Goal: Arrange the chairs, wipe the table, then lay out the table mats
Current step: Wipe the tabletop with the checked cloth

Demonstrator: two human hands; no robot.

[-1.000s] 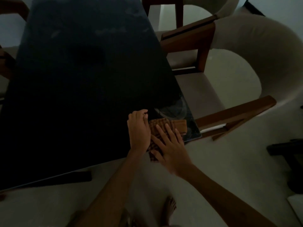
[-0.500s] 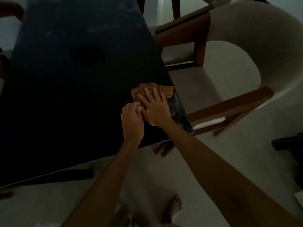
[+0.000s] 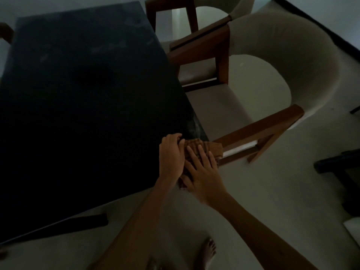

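A dark table [image 3: 81,106] fills the left of the view. At its near right corner lies a brown checked cloth [image 3: 211,148], partly hanging past the edge. My right hand [image 3: 202,170] lies flat on the cloth with its fingers straight and spread. My left hand [image 3: 171,154] rests beside it on the table, its fingertips curled over the cloth's left edge. A wet sheen shows on the tabletop just beyond the cloth. A cream chair with brown wooden arms [image 3: 272,78] stands at the table's right side, its seat tucked partly under the edge.
A second cream chair [image 3: 194,18] stands further back on the right. A brown chair part [image 3: 5,32] shows at the far left. A dark object [image 3: 339,168] sits on the pale floor at right. My bare foot [image 3: 209,252] is below.
Both hands have drawn the cloth back from further up the right edge to the table's near right corner. The cloth now overhangs the edge.
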